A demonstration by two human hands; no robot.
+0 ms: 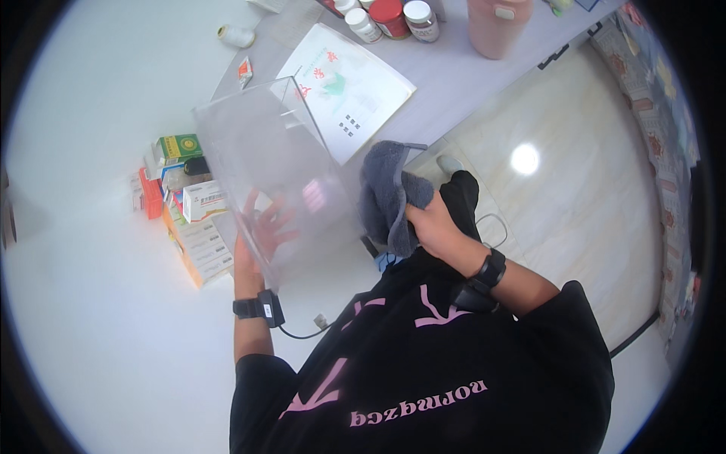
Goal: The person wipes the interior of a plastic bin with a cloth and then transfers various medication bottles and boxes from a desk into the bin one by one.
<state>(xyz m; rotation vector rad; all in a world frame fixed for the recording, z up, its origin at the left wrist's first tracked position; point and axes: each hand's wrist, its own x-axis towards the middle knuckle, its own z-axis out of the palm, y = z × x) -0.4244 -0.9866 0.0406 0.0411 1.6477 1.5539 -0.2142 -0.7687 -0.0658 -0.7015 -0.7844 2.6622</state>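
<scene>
A clear, rectangular plastic box (283, 153) is tilted in front of me. My left hand (266, 224) supports it from the far side; its spread fingers show hazily through the plastic. In my right hand (437, 224) a grey towelling cloth (385, 193) is bunched, hanging just right of the box without plainly touching it. Whether the box holds anything is hard to tell through the haze and glare.
Several medicine cartons (201, 244) are stacked left of the box. A printed booklet (363, 91) lies on the table (437, 85) behind it. Farther back stand lidded jars (391, 20), a pink tumbler (499, 28) and a thread spool (237, 36). Tiled floor (544, 142) lies to the right.
</scene>
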